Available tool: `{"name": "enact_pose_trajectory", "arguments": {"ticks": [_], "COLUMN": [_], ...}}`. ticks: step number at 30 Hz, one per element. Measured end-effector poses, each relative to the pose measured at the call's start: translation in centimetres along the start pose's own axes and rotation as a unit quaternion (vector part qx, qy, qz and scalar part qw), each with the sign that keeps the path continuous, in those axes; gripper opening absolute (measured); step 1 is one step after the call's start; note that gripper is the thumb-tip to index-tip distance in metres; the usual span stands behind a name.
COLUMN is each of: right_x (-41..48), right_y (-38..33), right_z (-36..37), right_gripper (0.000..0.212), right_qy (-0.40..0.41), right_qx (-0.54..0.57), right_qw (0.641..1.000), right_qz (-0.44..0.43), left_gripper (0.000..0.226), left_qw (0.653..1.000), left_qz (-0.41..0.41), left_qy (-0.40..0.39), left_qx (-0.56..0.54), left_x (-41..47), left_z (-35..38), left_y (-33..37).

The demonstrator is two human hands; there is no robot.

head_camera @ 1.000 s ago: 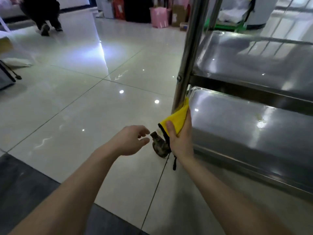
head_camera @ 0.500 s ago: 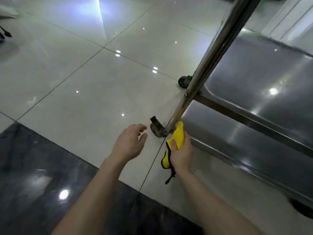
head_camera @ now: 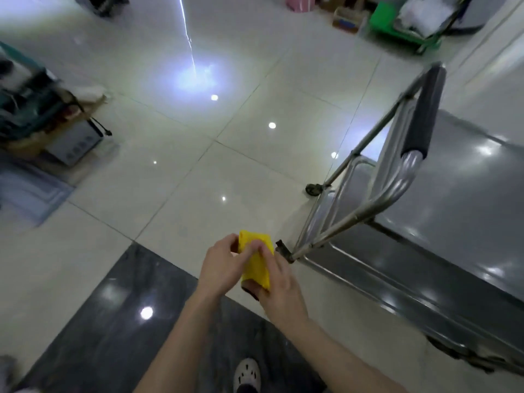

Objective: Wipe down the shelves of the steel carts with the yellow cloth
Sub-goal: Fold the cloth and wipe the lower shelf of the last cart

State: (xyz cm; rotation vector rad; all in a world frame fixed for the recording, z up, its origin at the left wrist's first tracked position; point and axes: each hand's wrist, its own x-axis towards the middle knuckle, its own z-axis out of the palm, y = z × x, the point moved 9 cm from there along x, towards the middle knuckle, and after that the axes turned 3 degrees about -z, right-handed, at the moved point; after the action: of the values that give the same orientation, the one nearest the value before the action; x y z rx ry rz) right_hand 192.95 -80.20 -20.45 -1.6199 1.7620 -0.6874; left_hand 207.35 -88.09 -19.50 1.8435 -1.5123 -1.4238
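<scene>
The folded yellow cloth (head_camera: 255,260) is held in front of me, clear of the cart, between both hands. My left hand (head_camera: 222,265) pinches its left edge and top. My right hand (head_camera: 279,282) holds it from below and the right, fingers curled round it. The steel cart (head_camera: 453,222) stands to the right, seen from above: its top shelf, a lower shelf edge (head_camera: 368,268), corner posts and a padded push handle (head_camera: 422,109). Neither hand touches the cart.
A cart caster (head_camera: 283,249) sits just right of my hands, another caster (head_camera: 313,190) farther back. Boxes and bags (head_camera: 42,120) stand on the floor at the left, a mat (head_camera: 25,191) beside them. A green trolley (head_camera: 405,21) stands far back. My shoe (head_camera: 246,374) is below.
My right hand has pulled the cloth off the lower shelf corner and back toward me. My left hand has come over and taken hold of the cloth. My head has risen above the cart.
</scene>
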Motion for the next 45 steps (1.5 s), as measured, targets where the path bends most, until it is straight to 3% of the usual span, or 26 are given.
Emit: {"name": "enact_pose_trajectory", "arguments": {"ticks": [2,5,9,12,15,17,19,24,30,34,39,45], "right_x": [1.9,5.5,11.4,17.5,24.8,30.2,36.0,46.8,53.7,57.6,59.4,56.8], "right_y": [-4.5,-8.5,-8.1,-7.4,-6.9,-6.9,-6.9,-3.6,1.5,5.3,10.7,16.1], "right_z": [-2.4,-6.2,-11.8,-14.3,-16.0,-17.2,-18.3,-22.9,-32.7,-40.8,-50.1,-57.4], "right_gripper": [0.095,0.069,0.052,0.060,0.076,0.092,0.095,0.036,0.008,0.010,0.014,0.014], "right_qy": [-0.009,0.017,0.116,0.124,0.127,0.120,0.100,0.049,0.133,0.238,0.379,0.508], "right_qx": [0.021,0.068,0.051,0.037,0.072,0.073,0.057,-0.032,0.047,0.031,0.030,0.032], "right_qw": [0.999,0.996,0.992,0.990,0.987,0.989,0.993,0.994,0.975,0.947,0.878,0.780], "right_qz": [-0.023,-0.051,0.027,0.056,0.061,0.043,0.023,0.093,0.174,0.214,0.291,0.363], "left_gripper": [0.034,0.025,0.008,0.016,0.005,0.006,0.007,0.005,0.010,0.004,0.013,0.008], "left_qw": [0.999,0.994,0.985,0.977,0.964,0.954,0.949,0.933,0.922,0.900,0.832,0.764], "left_qz": [0.031,0.089,0.150,0.195,0.232,0.250,0.255,0.286,0.312,0.342,0.411,0.444], "left_qy": [0.028,0.036,0.026,0.019,0.000,-0.018,-0.036,-0.088,-0.127,-0.172,-0.264,-0.381], "left_qx": [0.017,0.051,0.080,0.091,0.131,0.164,0.182,0.200,0.190,0.210,0.264,0.273], "left_x": [0.3,2.0,5.6,9.6,14.9,19.0,23.3,33.1,46.3,55.4,62.7,64.6], "left_z": [-4.0,-8.3,-12.6,-14.7,-15.7,-16.0,-16.3,-14.7,-10.0,-2.9,9.5,25.0], "left_y": [5.1,11.7,19.3,24.6,29.0,31.5,34.0,42.1,52.0,59.3,70.6,80.2]}}
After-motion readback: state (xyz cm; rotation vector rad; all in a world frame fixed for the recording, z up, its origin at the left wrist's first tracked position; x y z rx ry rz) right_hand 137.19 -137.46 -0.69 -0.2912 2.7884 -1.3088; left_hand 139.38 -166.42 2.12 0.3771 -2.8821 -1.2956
